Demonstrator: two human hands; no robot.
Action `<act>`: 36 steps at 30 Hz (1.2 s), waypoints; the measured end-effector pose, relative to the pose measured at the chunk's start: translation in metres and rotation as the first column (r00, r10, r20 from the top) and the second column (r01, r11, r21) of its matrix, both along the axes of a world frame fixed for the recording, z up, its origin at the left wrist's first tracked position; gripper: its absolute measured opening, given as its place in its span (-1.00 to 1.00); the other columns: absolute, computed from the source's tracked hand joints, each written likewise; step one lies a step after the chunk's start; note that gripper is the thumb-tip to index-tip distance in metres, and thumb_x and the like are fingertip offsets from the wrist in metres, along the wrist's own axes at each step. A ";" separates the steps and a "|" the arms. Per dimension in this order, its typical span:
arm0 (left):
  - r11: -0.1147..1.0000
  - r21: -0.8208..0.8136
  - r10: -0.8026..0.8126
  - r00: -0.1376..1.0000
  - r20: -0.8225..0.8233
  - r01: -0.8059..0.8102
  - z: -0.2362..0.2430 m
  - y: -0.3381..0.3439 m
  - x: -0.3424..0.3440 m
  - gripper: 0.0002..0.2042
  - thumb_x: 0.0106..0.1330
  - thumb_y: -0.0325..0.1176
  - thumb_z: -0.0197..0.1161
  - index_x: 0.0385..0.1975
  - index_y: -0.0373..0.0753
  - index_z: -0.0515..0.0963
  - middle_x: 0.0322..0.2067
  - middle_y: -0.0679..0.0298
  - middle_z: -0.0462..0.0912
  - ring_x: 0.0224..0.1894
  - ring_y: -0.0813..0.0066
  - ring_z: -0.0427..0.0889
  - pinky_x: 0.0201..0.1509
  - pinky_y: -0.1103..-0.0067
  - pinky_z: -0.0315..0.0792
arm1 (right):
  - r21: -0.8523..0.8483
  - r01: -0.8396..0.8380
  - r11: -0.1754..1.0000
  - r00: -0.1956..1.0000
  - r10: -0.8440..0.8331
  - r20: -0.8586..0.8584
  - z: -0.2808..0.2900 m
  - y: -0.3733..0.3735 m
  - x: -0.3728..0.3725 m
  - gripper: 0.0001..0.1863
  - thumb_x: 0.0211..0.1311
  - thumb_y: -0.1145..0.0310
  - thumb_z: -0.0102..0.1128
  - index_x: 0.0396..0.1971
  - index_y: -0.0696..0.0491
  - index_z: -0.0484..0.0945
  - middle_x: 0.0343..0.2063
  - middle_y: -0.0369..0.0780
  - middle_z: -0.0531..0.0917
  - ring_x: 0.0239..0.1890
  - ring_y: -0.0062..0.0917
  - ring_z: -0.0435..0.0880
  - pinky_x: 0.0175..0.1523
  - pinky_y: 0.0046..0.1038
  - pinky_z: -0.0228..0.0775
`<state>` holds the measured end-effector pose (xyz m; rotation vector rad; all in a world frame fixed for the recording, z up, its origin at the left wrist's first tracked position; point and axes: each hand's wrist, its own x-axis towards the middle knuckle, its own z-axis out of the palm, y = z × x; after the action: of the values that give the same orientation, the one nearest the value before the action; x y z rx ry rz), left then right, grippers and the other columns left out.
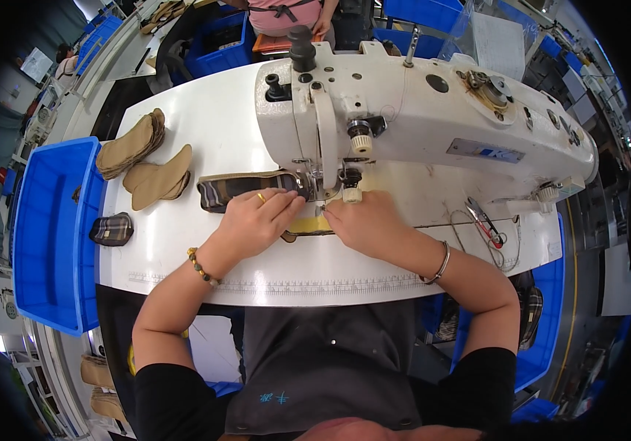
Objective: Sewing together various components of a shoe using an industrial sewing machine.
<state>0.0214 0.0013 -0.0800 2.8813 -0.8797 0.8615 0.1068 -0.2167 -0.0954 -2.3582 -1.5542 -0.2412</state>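
A dark plaid fabric piece with a tan edge (220, 192), shaped like part of a slipper, lies on the white table left of the needle area of a white sewing machine (418, 110). Across its right end rests my left hand (256, 220), fingers bent and pressed together on the cloth beside the presser foot (319, 192). My right hand (368, 224) is closed just right of the foot, its fingertips pinched near the sewing spot; what they hold is hidden. A yellow strip (308, 223) shows on the table between the hands.
Left on the table are stacked tan sole-shaped pieces (135, 143), more tan pieces (161, 180) and a small plaid piece (112, 229). A blue bin (54, 235) adjoins the left edge. Red-handled thread snips (486, 224) lie right. Another person (286, 18) is behind the machine.
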 end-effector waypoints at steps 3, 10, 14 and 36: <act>0.996 -0.021 -0.084 0.984 0.155 0.088 0.008 -0.010 -0.026 -0.73 -0.01 -0.45 0.30 -0.25 -0.26 0.67 -0.29 0.28 0.71 -0.20 0.43 0.71 -0.21 0.59 0.62 | 0.121 0.024 0.992 0.945 0.017 -0.326 0.020 -0.005 -0.005 -0.76 0.26 0.28 0.16 -0.50 0.13 0.59 -0.67 -0.15 0.63 -0.65 -0.39 0.65 -0.56 -0.41 0.41; 0.935 -0.104 -0.310 0.923 0.228 0.340 0.019 -0.057 -0.061 -0.83 0.08 -0.37 0.38 -0.31 -0.18 0.69 -0.32 0.35 0.70 -0.21 0.42 0.71 -0.14 0.49 0.63 | 0.134 0.373 0.918 0.167 0.075 -0.983 0.043 -0.063 -0.051 -0.76 0.34 0.28 0.22 -0.35 0.18 0.58 -0.60 -0.38 0.55 -0.64 -0.75 0.51 -0.53 -0.66 0.40; 0.981 -0.192 0.055 0.971 0.232 -0.010 0.031 -0.002 -0.078 -0.79 0.02 -0.37 0.47 -0.32 -0.17 0.68 -0.39 0.31 0.68 -0.28 0.32 0.70 -0.17 0.46 0.61 | 0.186 0.645 0.741 0.339 -0.059 -0.939 0.045 -0.183 -0.073 -0.77 0.32 0.33 0.20 -0.24 0.21 0.60 -0.56 -0.38 0.55 -0.65 -0.82 0.45 -0.64 -0.76 0.26; 0.878 -0.369 0.290 0.952 -0.095 -0.304 0.004 0.021 -0.048 -0.95 0.12 -0.45 0.35 -0.42 -0.18 0.70 -0.30 0.34 0.75 -0.26 0.34 0.71 -0.22 0.48 0.58 | 0.311 0.865 0.394 0.345 -0.917 0.202 -0.003 -0.319 -0.119 -0.70 0.36 0.39 0.16 -0.01 0.25 0.55 -0.04 -0.01 0.62 0.03 -0.14 0.58 0.15 -0.25 0.39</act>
<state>-0.0270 0.0223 -0.0755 2.7035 -0.2243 0.8773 -0.0124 -0.5358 -0.0983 -2.8722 -0.0438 -1.0226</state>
